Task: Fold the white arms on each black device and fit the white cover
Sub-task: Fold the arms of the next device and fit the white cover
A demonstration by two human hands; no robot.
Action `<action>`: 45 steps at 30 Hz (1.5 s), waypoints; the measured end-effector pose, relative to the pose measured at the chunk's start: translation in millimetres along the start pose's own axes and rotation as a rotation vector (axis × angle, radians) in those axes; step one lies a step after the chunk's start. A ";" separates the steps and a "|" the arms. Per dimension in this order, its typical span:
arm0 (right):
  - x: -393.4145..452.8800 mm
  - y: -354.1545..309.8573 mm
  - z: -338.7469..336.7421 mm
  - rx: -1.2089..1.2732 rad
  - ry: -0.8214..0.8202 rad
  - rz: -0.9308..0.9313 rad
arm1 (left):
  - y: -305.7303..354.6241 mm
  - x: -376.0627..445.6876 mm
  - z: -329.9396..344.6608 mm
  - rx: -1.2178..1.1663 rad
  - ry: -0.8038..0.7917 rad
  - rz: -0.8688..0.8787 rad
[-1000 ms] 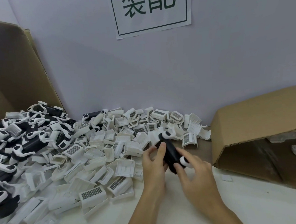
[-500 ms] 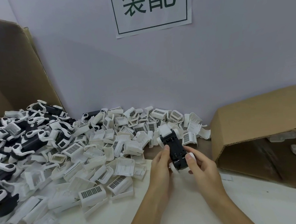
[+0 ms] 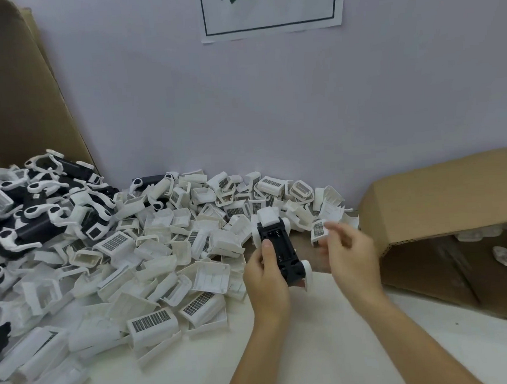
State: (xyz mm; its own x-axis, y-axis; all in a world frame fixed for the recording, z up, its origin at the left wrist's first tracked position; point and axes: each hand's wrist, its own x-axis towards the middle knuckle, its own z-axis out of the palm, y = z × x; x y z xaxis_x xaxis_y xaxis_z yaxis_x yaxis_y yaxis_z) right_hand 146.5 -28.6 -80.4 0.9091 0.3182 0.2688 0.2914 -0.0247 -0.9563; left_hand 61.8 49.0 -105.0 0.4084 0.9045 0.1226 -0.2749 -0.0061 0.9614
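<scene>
While I watch from the head camera, these are my notes.

Left hand: my left hand (image 3: pixel 265 278) grips the black device (image 3: pixel 282 254), thumb on its upper face, fingers curled behind it.
Device: it is held tilted just above the table (image 3: pixel 332 351), white parts at its far and near ends, right at the edge of the pile of covers.
Right hand: my right hand (image 3: pixel 351 252) is blurred; its fingers are loosely bent beside a white cover (image 3: pixel 318 228), and I cannot tell whether they pinch it.
Left edge: a heap of white covers (image 3: pixel 137 260) spreads to the frame edge, with more black devices (image 3: pixel 37 213) against a tall cardboard sheet (image 3: pixel 8 89).
Right edge: a cardboard box (image 3: pixel 444 199) lies on its side, mouth toward me, white parts inside.
Open room: bare tabletop shows between the heap and the box, under my forearms.
Writing: a wall sign (image 3: pixel 269 7) shows dark green characters in a border, cut off at the top; I cannot read them here.
Labels: several covers carry dark grid panels; no text is legible.
</scene>
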 end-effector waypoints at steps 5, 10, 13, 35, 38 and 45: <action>48.1 -7.6 17.3 -0.555 -0.060 -0.018 | -1.6 2.3 -0.9 0.015 -0.018 0.004; 57.0 11.9 30.8 -1.021 -0.235 0.043 | 0.5 6.7 -4.6 -0.006 -0.001 -0.044; 60.3 23.9 32.1 -1.067 -0.199 0.003 | 2.9 5.8 -4.9 -0.040 -0.001 -0.078; -30.7 18.4 -36.1 0.973 -0.209 0.523 | 2.3 11.4 -14.4 -0.173 0.091 -0.173; -28.9 16.4 -40.8 0.994 -0.259 0.624 | 1.3 5.8 -17.5 -0.089 0.032 -0.132; -26.9 13.9 -40.1 0.939 -0.283 0.673 | 10.6 -10.1 -16.0 -0.003 -0.005 -0.124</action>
State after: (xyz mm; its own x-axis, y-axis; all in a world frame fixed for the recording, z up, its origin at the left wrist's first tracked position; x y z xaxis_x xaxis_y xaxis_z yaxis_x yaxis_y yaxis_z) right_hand 138.0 -75.5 -96.3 0.6636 0.7079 -0.2417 -0.6588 0.4000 -0.6372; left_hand 40.8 46.6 -100.0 0.4438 0.8961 0.0038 -0.2249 0.1073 0.9685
